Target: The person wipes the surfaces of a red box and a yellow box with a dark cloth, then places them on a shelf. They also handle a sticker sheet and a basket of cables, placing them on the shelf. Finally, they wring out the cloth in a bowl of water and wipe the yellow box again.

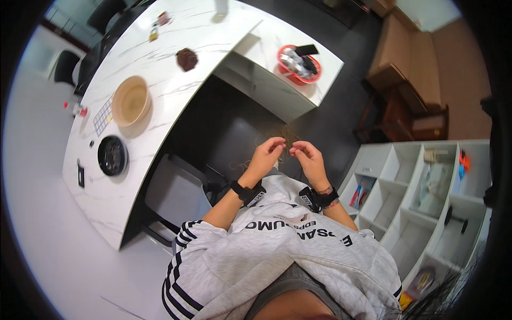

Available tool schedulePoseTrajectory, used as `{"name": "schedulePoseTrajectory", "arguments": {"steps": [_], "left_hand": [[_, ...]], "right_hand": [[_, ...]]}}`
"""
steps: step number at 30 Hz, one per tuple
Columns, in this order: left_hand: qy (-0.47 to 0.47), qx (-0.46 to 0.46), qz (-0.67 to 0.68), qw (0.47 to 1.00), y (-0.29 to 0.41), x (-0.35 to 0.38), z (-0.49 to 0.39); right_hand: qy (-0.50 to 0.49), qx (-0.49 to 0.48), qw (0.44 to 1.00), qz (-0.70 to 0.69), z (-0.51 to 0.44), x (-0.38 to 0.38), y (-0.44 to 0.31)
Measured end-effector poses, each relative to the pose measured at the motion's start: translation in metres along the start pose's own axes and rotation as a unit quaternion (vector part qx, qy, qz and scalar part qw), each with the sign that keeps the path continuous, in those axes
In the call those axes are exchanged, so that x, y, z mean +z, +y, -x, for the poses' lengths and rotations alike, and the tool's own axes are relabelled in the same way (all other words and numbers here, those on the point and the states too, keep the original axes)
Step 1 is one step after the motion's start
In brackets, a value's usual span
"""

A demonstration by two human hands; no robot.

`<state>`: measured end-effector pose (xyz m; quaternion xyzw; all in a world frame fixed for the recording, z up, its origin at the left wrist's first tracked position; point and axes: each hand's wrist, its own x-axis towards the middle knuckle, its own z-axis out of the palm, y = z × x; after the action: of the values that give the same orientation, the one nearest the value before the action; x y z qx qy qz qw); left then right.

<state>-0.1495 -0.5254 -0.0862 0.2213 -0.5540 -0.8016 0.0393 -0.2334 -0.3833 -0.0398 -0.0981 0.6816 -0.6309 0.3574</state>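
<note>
My left hand [267, 157] and my right hand [310, 161] are raised in front of my body, fingertips facing each other across a small gap. The fingers of both curl towards the thumbs. Thin tan strands [287, 135] lie tangled on the dark floor beyond them, and a few loose curls [240, 165] show left of my left hand. Whether a fine strand runs between my fingers is too small to tell. Each wrist wears a black strap with a small device, the left one [254, 195] and the right one [311, 199].
Left stands a white marbled table [168, 96] bearing a tan basin [132, 101], a black bowl [113, 155] and a brown object [187, 59]. A filled red basket [299, 66] sits on its lower wing. A grey chair [176, 188] is close left, white shelving [404, 192] right.
</note>
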Motion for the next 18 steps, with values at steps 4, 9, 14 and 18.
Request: {"name": "schedulePoseTrajectory", "arguments": {"steps": [4, 9, 14, 18], "left_hand": [[0.048, 0.016, -0.026, 0.998, -0.003, 0.001, 0.003], [0.102, 0.03, -0.028, 0.994, 0.002, -0.009, 0.007], [0.118, 0.053, -0.043, 0.991, 0.02, -0.014, 0.001], [0.178, 0.022, -0.026, 0.983, 0.031, -0.019, 0.002]], "right_hand": [[-0.082, 0.016, 0.996, -0.02, -0.024, 0.004, -0.004], [-0.165, 0.013, 0.986, -0.006, -0.049, 0.019, -0.004], [-0.187, -0.006, 0.982, -0.004, -0.089, 0.033, -0.011], [-0.255, -0.014, 0.966, -0.036, -0.107, 0.043, -0.009]]}}
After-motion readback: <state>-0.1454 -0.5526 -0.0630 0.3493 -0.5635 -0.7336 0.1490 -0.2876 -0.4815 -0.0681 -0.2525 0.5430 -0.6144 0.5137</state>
